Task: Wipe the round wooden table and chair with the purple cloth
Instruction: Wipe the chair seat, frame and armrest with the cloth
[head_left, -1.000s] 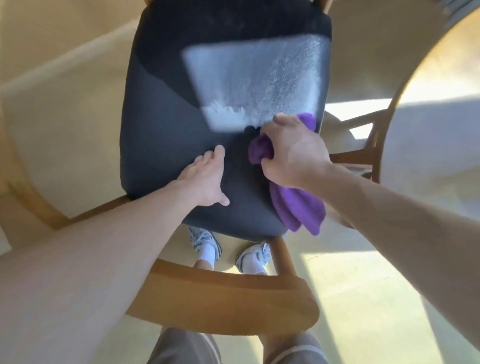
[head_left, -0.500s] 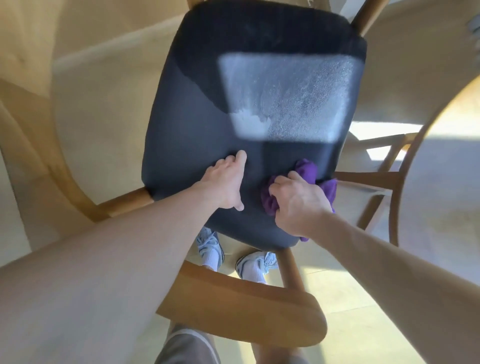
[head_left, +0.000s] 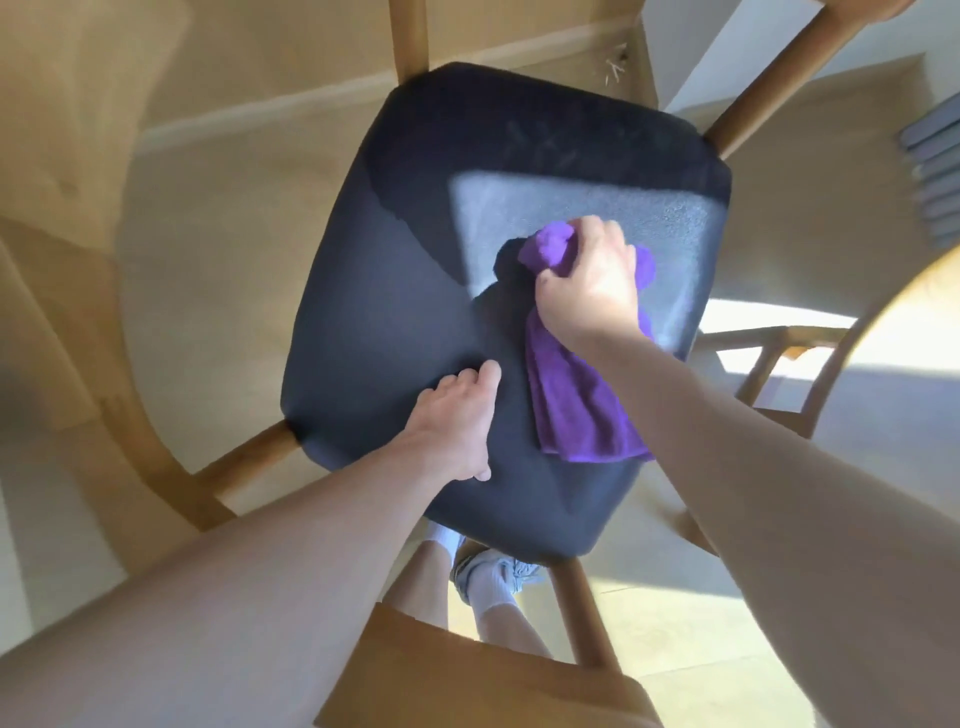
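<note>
Currently the right hand (head_left: 589, 283) is clenched around the bunched purple cloth (head_left: 576, 395), pressing it on the dark chair seat (head_left: 395, 312) at the sunlit patch; its loose end trails toward the seat's near edge. Left hand (head_left: 457, 421) lies flat and released on the seat, beside the cloth.

Bright sunlight patches the dark seat (head_left: 415, 322) and floor (head_left: 675, 623); wide-angle edges bend and blur
</note>
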